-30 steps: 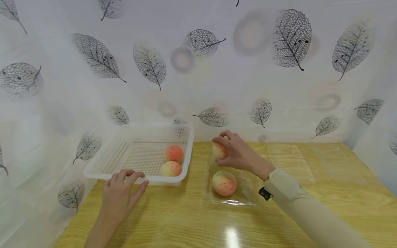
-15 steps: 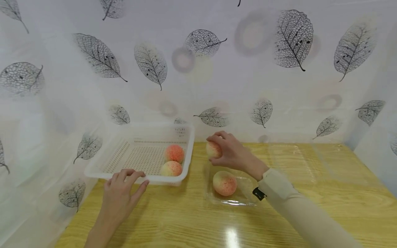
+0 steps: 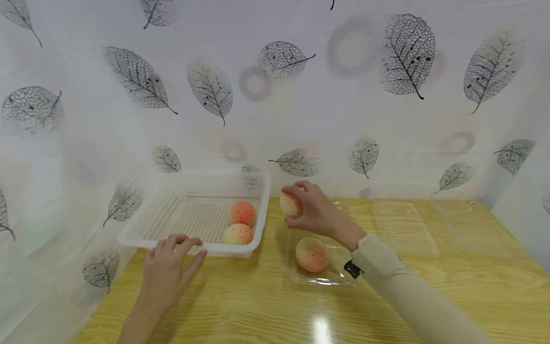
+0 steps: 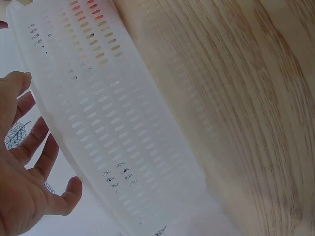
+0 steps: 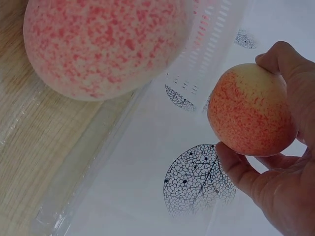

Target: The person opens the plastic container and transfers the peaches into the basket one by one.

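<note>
My right hand (image 3: 320, 210) grips a speckled peach (image 5: 251, 110) between thumb and fingers, above the back of a clear plastic box (image 3: 339, 281). Inside that box, toward its front, sits another peach (image 3: 312, 254), which looms large in the right wrist view. At the near rim of a white slotted basket (image 3: 129, 239), my left hand (image 3: 169, 267) rests with relaxed fingers; the left wrist view has its fingertips (image 4: 74, 189) along the rim. Two peaches lie in the basket's right side: a redder peach (image 3: 242, 213) behind a paler one (image 3: 238, 234).
More clear plastic boxes or lids (image 3: 404, 224) lie at the back right of the wooden table (image 3: 258, 306); their outlines are faint. A pale curtain (image 3: 301, 114) printed with leaves hangs behind and at both sides.
My right hand has moved left with the peach, from above the box toward the gap beside the basket. The left hand and the other peaches stay in place.
</note>
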Motion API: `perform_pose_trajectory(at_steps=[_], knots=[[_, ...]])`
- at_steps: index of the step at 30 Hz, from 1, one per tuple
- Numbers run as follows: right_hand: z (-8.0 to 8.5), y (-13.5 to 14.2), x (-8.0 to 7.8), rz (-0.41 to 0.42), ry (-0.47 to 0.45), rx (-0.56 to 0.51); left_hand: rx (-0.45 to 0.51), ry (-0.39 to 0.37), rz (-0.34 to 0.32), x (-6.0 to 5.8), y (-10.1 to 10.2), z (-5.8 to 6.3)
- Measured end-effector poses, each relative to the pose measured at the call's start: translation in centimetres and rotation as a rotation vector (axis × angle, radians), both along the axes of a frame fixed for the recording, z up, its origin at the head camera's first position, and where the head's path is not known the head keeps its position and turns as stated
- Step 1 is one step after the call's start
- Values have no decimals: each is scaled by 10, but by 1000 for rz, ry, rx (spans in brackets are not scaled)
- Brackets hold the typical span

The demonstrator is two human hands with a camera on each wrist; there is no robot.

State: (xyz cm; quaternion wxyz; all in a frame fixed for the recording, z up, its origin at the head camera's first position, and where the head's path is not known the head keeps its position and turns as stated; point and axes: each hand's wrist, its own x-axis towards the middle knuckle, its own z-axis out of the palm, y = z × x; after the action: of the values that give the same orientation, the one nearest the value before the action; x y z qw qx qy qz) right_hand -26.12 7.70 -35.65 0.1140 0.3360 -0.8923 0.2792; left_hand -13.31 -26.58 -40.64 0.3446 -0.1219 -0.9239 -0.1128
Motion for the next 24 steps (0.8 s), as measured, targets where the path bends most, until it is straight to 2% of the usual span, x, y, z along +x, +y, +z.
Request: perform_pose_trajectory(at_steps=[7,16,24], knots=[[1,-8,1,-1,-10,-27,8,0,0,1,1,0],[-2,-19,-2,27,68,-80,15,-3,-5,1,1,0],[2,-27,-4,50,68,-65,13,-5,-8,1,0,0]])
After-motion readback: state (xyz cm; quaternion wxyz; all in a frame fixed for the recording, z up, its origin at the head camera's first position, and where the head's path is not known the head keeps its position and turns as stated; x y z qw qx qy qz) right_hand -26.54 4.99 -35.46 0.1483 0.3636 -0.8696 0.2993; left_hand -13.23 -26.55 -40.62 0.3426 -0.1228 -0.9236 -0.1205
